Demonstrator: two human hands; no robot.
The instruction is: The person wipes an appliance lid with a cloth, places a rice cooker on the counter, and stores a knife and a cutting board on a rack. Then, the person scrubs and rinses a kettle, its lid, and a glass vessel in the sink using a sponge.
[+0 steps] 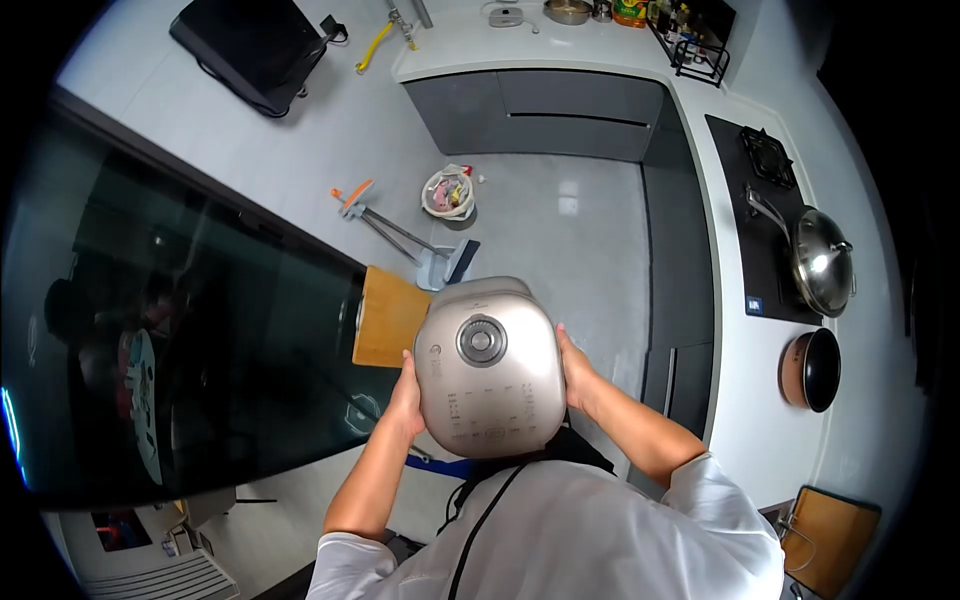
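Rice cooker (490, 385) held btwn hands (580, 376).

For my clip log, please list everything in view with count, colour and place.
Rice cooker: one, silver, between both hands
Pot: one, brown outside, black inside, right counter
Lidded pan: one, silver, on stove
Stove: one, black, right counter
Counter: one, white, back and right
Cabinets: count unclear, grey, below counter
Bin: one, grey with white liner, floor
Dustpan: one, pale blue, floor
Wooden boards: two, brown, left of cooker and bottom right
Bottles: several, mixed colours, back counter
Smaller items: too unclear to count
Shirt: one, white, bottom
Left hand, right hand: two, bare, cooker's sides
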